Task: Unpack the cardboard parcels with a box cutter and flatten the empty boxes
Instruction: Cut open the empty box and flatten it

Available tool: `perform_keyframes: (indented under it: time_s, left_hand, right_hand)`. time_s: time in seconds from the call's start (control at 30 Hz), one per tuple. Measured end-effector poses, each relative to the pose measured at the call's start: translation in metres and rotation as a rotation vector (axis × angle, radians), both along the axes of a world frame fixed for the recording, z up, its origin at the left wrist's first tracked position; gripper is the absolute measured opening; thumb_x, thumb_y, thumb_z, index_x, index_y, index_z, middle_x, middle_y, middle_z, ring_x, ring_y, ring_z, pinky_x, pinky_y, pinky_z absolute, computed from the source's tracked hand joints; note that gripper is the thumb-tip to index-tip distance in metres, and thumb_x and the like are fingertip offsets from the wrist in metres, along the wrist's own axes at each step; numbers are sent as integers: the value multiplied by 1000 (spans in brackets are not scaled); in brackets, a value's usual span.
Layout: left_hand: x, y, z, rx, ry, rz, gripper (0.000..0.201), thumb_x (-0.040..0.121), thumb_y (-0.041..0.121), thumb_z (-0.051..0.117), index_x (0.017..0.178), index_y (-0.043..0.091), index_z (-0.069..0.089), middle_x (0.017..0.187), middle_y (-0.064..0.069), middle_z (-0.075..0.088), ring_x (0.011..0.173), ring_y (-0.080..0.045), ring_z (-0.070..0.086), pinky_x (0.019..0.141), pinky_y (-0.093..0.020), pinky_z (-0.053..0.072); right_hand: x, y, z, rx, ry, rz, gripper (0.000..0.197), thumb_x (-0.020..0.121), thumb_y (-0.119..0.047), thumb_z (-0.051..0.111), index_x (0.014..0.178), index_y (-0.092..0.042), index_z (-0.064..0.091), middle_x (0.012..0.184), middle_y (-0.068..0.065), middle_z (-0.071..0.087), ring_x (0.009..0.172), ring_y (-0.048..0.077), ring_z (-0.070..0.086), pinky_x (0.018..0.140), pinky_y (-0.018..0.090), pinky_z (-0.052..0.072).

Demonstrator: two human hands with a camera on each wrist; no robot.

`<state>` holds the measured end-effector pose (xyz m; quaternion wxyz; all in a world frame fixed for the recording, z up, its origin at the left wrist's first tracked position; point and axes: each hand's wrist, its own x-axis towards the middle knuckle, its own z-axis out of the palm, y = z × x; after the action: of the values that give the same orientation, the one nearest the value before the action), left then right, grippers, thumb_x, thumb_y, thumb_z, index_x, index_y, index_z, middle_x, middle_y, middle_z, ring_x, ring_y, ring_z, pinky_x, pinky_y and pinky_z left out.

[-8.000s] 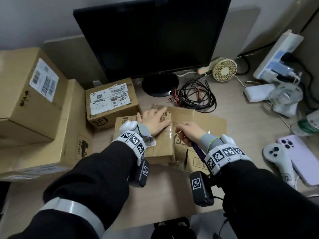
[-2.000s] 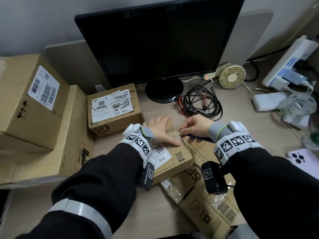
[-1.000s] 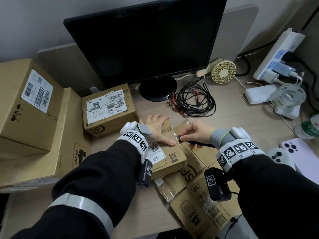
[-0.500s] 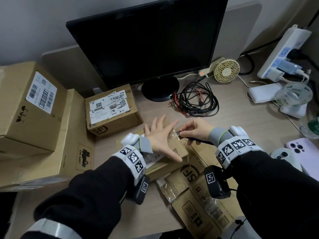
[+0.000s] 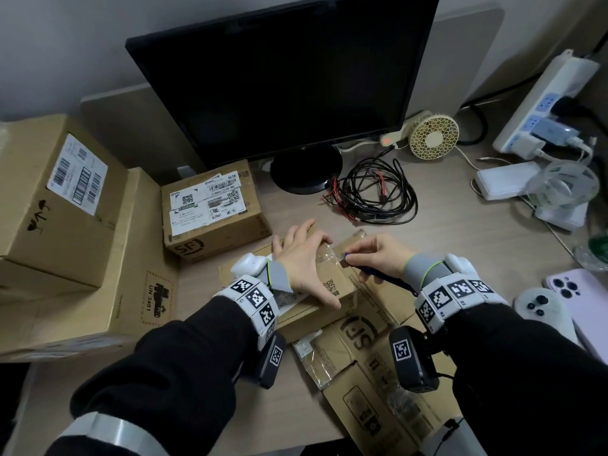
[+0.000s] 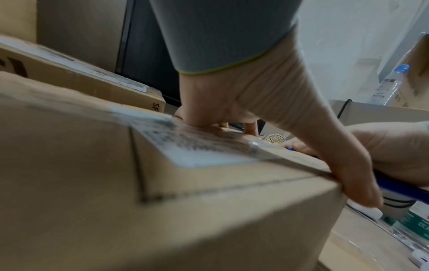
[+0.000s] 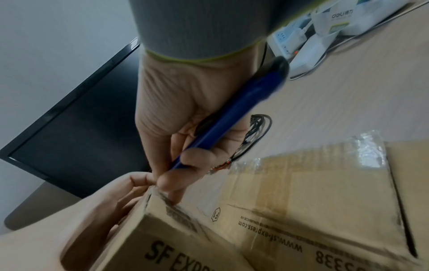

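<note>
On the desk (image 5: 477, 232), left to right: two large cartons, the upper carton (image 5: 56, 205) stacked on the lower carton (image 5: 131, 268); one labelled SF parcel (image 5: 214, 212) before the monitor (image 5: 283, 77); one small parcel (image 5: 332, 284) at centre, lying partly on one flattened SF box (image 5: 371, 350).

Left hand (image 5: 304, 261): one, forearm reaching in from lower left, palm down on the small parcel's top; fingers extended and slightly spread, tips over the far edge, thumb along the near right edge. Holds nothing.

Right hand (image 5: 378, 258): one, forearm entering from lower right. Fingers curled around one blue box cutter (image 7: 234, 117), thumb and forefinger pinching its front end, tip at the clear tape on the parcel's right top edge, just beside the left hand.

Further right: one cable tangle (image 5: 371, 195), one small fan (image 5: 434, 138), one power strip (image 5: 543, 103), one controller (image 5: 539, 307), one phone (image 5: 582, 301).
</note>
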<state>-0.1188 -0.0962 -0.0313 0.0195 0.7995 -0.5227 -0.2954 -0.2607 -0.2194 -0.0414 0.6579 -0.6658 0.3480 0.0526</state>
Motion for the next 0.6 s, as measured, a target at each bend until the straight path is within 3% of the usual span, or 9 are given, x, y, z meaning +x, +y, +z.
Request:
perform_keyframes:
  time_s: [0.27,0.5,0.6]
  left_hand:
    - [0,-7,6,12,-4,33,100,37,63,86,112,29,30,153,1,7,141,-24,8,111,-62,6]
    - [0,-17,8,89,-44,8,109,31,65,86,115,24,30,150,0,6,137,-26,12,108,-64,15]
    - [-1,-17,7,89,-45,12,108,30,65,86,113,24,30,150,0,6,137,-26,12,108,-64,13]
  right_hand:
    - [7,-1,5,-54,12,-8,12,92,-6,59,84,-15,57,73,-4,67,39,6,57,31,16,33]
    - [-1,0,4,-58,40,6,13,91,-7,61,82,-16,61,62,-9,67,40,6,58,32,16,34]
    - [1,-1,4,-82,49,14,12,91,-8,60,82,-16,61,68,-5,68,40,6,58,32,17,34]
